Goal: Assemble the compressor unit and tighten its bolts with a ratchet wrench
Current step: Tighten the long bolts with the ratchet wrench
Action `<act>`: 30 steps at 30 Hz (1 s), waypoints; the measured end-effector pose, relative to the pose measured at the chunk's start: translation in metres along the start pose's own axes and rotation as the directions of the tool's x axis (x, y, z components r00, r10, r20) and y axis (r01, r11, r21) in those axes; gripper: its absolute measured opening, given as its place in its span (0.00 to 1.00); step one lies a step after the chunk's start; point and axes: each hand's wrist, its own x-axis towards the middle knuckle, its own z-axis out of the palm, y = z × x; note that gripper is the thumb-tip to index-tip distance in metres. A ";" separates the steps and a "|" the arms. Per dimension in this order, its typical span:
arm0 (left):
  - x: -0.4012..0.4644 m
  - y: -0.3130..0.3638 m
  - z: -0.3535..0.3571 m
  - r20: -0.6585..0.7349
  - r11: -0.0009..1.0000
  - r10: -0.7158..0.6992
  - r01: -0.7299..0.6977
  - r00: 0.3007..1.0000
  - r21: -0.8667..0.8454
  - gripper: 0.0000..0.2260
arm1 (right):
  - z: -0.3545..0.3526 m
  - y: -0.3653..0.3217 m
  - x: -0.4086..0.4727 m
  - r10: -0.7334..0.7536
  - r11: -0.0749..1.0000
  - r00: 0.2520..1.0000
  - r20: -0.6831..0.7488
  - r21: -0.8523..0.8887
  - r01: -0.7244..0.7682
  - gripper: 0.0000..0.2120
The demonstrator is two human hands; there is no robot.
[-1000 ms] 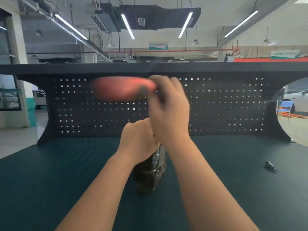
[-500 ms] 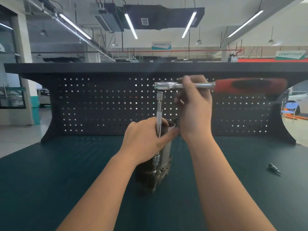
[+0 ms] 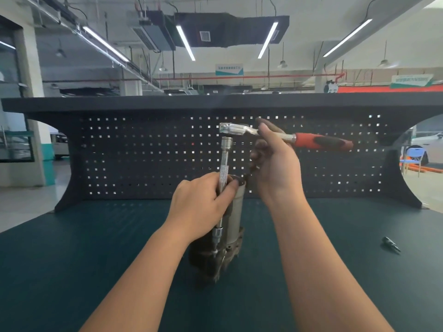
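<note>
Presently the compressor unit [image 3: 231, 238] stands upright on the dark green bench mat [image 3: 72, 259], near the middle of the bench and in front of the black pegboard back panel [image 3: 143, 152]; its pale cylindrical body rises from a darker, grimy base casting. The left hand [image 3: 201, 202] is wrapped around the upper part of the cylinder, fingers curled, and its thumb lies against the long chrome extension bar [image 3: 224, 178]; this bar stands almost vertical beside the cylinder, its lower socket end seated at a bolt position on the base casting. The ratchet wrench [image 3: 285, 136] sits just above the bar's top; whether the head is fully engaged with the bar cannot be determined owing to blur. The right hand [image 3: 275, 164] pinches the chrome shank of the wrench between thumb and fingers, close to the head; the red and black handle projects to the right, tilted slightly downward. A small dark bit [image 3: 390, 244] lies alone on the mat, well apart to the right.
</note>
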 end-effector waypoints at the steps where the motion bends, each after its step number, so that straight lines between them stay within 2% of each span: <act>1: 0.000 0.000 0.000 -0.008 1.000 0.004 -0.004 1.000 0.010 0.23 | 0.001 0.000 -0.001 -0.004 1.000 1.000 -0.020 0.020 0.004 0.06; 3: 0.000 0.003 -0.002 0.000 1.000 -0.005 0.005 1.000 0.008 0.23 | 0.010 -0.002 -0.008 -0.219 0.972 0.975 -0.023 -0.097 0.216 0.07; 4: -0.001 0.004 -0.003 0.013 1.000 -0.014 0.014 1.000 0.007 0.20 | 0.017 -0.001 -0.014 -0.369 0.911 0.929 0.031 -0.188 0.368 0.07; 6: -0.003 0.002 -0.001 0.023 1.000 -0.024 0.024 0.999 0.014 0.14 | 0.033 0.004 -0.028 -0.594 0.656 0.771 0.230 -0.417 0.630 0.06; 8: -0.004 -0.004 0.003 0.025 0.996 -0.083 0.083 0.996 -0.014 0.07 | 0.047 0.012 -0.039 -0.664 0.376 0.657 0.359 -0.599 0.707 0.07; 9: -0.006 -0.004 0.003 0.046 0.994 -0.102 0.104 0.994 -0.037 0.03 | 0.050 0.015 -0.041 -0.676 0.316 0.644 0.358 -0.648 0.693 0.08; 10: -0.006 -0.002 0.003 0.043 0.996 -0.075 0.077 0.996 -0.033 0.08 | 0.050 0.015 -0.040 -0.674 0.318 0.656 0.340 -0.667 0.673 0.11; 11: -0.006 0.001 0.004 0.027 1.000 -0.010 0.011 1.000 -0.009 0.13 | 0.047 0.014 -0.038 -0.655 0.375 0.690 0.306 -0.661 0.650 0.13; 13: -0.006 0.010 0.000 -0.001 0.994 0.104 -0.104 0.995 0.036 0.15 | 0.035 0.008 -0.029 -0.584 0.588 0.781 0.221 -0.548 0.595 0.16; 15: -0.006 0.013 -0.001 0.004 0.989 0.141 -0.141 0.990 0.035 0.18 | 0.018 0.001 -0.015 -0.465 0.812 0.884 0.050 -0.373 0.448 0.11; 17: -0.005 0.011 0.002 0.026 0.992 0.118 -0.119 0.993 0.051 0.19 | 0.005 -0.004 -0.004 -0.134 0.984 0.982 -0.131 -0.132 0.117 0.06; 18: -0.004 0.011 0.002 0.016 0.993 0.109 -0.110 0.994 0.051 0.20 | 0.003 -0.004 -0.002 0.017 0.999 0.988 -0.152 -0.032 -0.022 0.06; 19: -0.004 0.010 0.003 0.003 0.992 0.110 -0.110 0.994 0.057 0.22 | 0.003 -0.003 -0.002 0.071 0.997 0.985 -0.158 0.019 -0.069 0.07; 20: -0.002 0.012 0.002 0.002 0.992 0.100 -0.100 0.995 0.071 0.24 | 0.005 -0.002 -0.004 0.013 1.000 0.986 -0.168 0.002 -0.013 0.07; 22: -0.002 0.013 0.000 0.018 0.993 0.076 -0.077 0.997 0.089 0.24 | 0.018 -0.004 -0.013 -0.300 0.943 0.949 -0.103 -0.181 0.278 0.08; 23: -0.002 0.012 0.000 0.018 0.994 0.061 -0.062 0.998 0.092 0.20 | 0.025 -0.002 -0.021 -0.436 0.853 0.900 0.020 -0.308 0.421 0.07; 24: -0.002 0.009 0.000 0.029 0.996 0.035 -0.037 0.999 0.086 0.14 | 0.033 0.001 -0.028 -0.491 0.732 0.853 0.176 -0.448 0.513 0.06; 26: -0.004 -0.001 0.001 0.030 0.999 -0.030 0.029 0.999 0.027 0.09 | 0.044 0.009 -0.038 -0.457 0.447 0.781 0.427 -0.648 0.616 0.08; 27: -0.005 -0.008 0.002 0.039 0.997 -0.078 0.077 0.996 0.014 0.05 | 0.048 0.011 -0.041 -0.436 0.379 0.761 0.480 -0.669 0.639 0.09; 28: -0.006 -0.010 0.002 0.017 0.995 -0.103 0.103 0.995 0.009 0.06 | 0.050 0.012 -0.042 -0.434 0.379 0.754 0.494 -0.659 0.650 0.08; 30: -0.007 -0.008 0.001 -0.036 1.000 -0.030 0.030 0.999 -0.005 0.14 | 0.046 0.013 -0.039 -0.461 0.493 0.764 0.452 -0.586 0.644 0.06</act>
